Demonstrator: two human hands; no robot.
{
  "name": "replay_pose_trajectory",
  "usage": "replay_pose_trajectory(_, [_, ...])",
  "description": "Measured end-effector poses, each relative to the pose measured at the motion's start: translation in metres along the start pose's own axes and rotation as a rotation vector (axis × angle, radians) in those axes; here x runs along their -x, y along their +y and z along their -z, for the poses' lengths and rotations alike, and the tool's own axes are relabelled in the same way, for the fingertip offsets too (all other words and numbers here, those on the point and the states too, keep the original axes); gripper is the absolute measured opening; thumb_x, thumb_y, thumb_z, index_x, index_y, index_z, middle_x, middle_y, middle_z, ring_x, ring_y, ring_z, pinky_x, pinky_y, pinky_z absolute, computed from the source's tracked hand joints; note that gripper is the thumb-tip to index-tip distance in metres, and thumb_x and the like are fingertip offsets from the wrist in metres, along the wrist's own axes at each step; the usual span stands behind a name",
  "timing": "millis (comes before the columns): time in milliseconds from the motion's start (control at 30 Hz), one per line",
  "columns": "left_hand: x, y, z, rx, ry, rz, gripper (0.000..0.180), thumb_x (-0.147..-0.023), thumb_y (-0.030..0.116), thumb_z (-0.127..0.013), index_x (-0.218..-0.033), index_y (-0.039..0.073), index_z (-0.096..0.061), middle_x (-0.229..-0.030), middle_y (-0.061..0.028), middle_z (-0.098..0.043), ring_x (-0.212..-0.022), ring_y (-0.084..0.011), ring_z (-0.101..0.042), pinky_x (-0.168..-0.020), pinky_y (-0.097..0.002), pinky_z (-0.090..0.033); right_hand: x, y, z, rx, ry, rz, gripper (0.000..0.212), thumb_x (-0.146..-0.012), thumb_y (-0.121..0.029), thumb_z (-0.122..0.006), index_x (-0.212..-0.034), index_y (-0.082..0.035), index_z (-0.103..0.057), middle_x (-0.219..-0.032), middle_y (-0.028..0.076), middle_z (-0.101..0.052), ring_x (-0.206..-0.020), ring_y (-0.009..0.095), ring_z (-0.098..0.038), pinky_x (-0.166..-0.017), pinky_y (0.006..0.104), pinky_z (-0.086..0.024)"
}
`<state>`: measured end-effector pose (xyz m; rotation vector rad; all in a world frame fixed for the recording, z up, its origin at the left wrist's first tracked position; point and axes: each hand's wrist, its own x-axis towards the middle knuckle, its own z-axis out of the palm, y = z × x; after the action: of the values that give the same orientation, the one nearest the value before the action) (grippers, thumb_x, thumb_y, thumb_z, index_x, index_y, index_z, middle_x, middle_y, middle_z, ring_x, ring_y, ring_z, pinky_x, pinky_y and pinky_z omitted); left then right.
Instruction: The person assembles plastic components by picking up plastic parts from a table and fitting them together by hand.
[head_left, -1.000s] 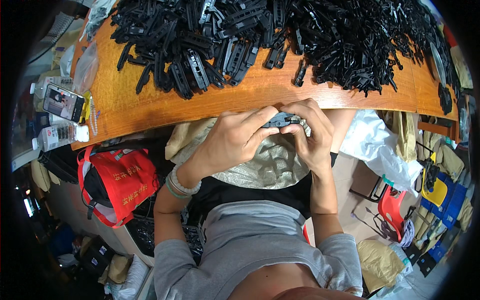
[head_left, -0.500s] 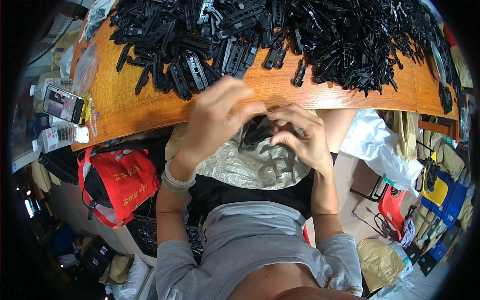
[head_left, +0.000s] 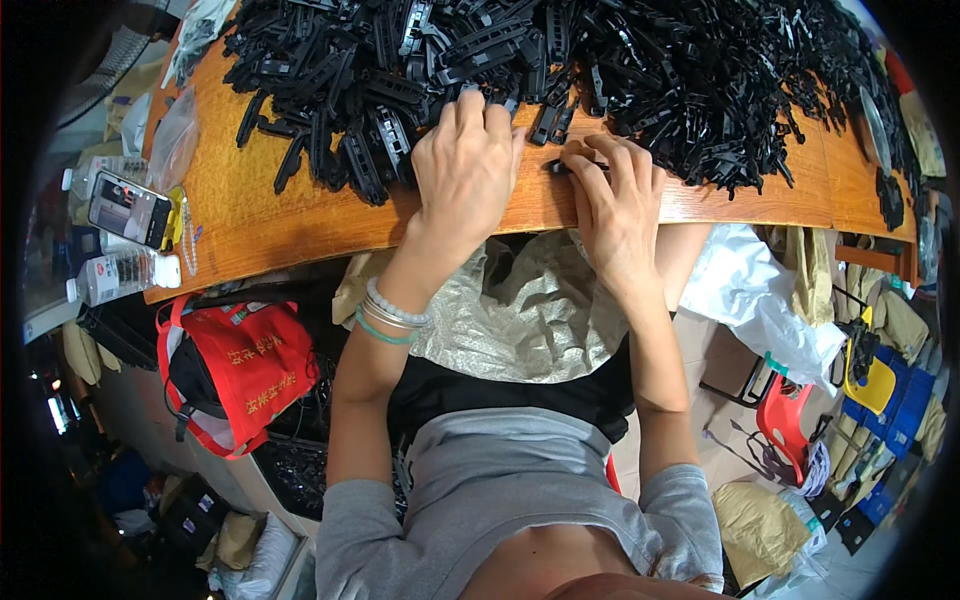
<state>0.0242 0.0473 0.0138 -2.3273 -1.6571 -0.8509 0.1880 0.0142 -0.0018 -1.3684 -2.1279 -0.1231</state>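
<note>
Upper centre of the frame: the left hand (head_left: pixel 465 170) is reaching over the lower edge of a heap of long black plastic parts (head_left: pixel 325 90); its fingertips are disappearing among them, so whether they are gripping cannot be told. Just right of centre, the right hand (head_left: pixel 617 205) is bending its fingers over a small black part (head_left: pixel 557 167) on the tabletop (head_left: pixel 240 205), touching it; a firm hold cannot be confirmed. Smaller black parts (head_left: pixel 700 105) are filling the upper right.
</note>
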Motion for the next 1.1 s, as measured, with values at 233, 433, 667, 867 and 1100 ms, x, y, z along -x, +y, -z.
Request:
replay_pose_trajectory(233, [-0.017, -0.001, -0.006, -0.014, -0.033, 0.017, 0.013, -0.078, 0.011, -0.065, -0.08, 0.0, -0.06, -0.08, -0.0121, -0.053, -0.075, -0.0286, -0.059, -0.06, -0.0386, -0.048, 0.009, -0.003, -0.007, -0.231, 0.06, -0.026, 0.027, -0.073, -0.003, -0.067, -0.099, -0.007, -0.062, -0.093, 0.006, -0.058, -0.087, 0.023, -0.055, -0.075, 0.0344, -0.039])
replay_pose_trajectory(433, [0.003, -0.002, 0.021, 0.176, 0.099, 0.009, 0.01, -0.076, 0.004, -0.062, -0.082, -0.001, -0.056, -0.079, -0.0128, -0.054, -0.072, -0.029, -0.057, -0.062, -0.0389, -0.047, 0.008, -0.004, 0.0, -0.562, 0.136, -0.207, 0.018, -0.072, 0.0, -0.072, -0.089, 0.001, -0.063, -0.076, 0.01, -0.059, -0.067, 0.022, -0.058, -0.061, 0.031, -0.046])
replay_pose_trajectory(667, [0.03, 0.006, 0.052, 1.06, -0.403, 0.36, 0.02, -0.077, -0.002, -0.065, -0.095, -0.003, -0.057, -0.087, -0.006, -0.06, -0.072, -0.0122, -0.06, -0.061, -0.023, -0.047, 0.004, -0.014, 0.03, -1.139, -0.073, -0.288, 0.02, -0.082, 0.006, -0.059, -0.101, 0.004, -0.066, -0.086, 0.008, -0.064, -0.068, 0.012, -0.059, -0.064, 0.0232, -0.048])
replay_pose_trajectory(867, [0.045, 0.007, 0.037, 1.799, -0.348, 0.612, 0.026, -0.084, 0.002, -0.061, -0.11, -0.003, -0.058, -0.101, -0.0078, -0.063, -0.078, -0.0078, -0.06, -0.064, -0.02, -0.048, 0.005, -0.016, 0.038, -1.317, -0.189, -0.314, 0.019, -0.076, 0.004, -0.066, -0.095, 0.001, -0.069, -0.085, 0.011, -0.067, -0.075, 0.015, -0.062, -0.066, 0.0262, -0.05])
replay_pose_trajectory(1100, [0.04, -0.008, 0.047, 1.464, -0.545, 0.641, 0.02, -0.091, 0.006, -0.052, -0.1, -0.009, -0.063, -0.087, -0.0135, -0.066, -0.066, -0.0121, -0.061, -0.058, -0.024, -0.051, 0.007, -0.017, 0.042, -1.057, -0.246, -0.095, 0.019, -0.071, 0.0, -0.07, -0.089, 0.0, -0.068, -0.079, 0.01, -0.063, -0.072, 0.023, -0.062, -0.063, 0.0311, -0.048])
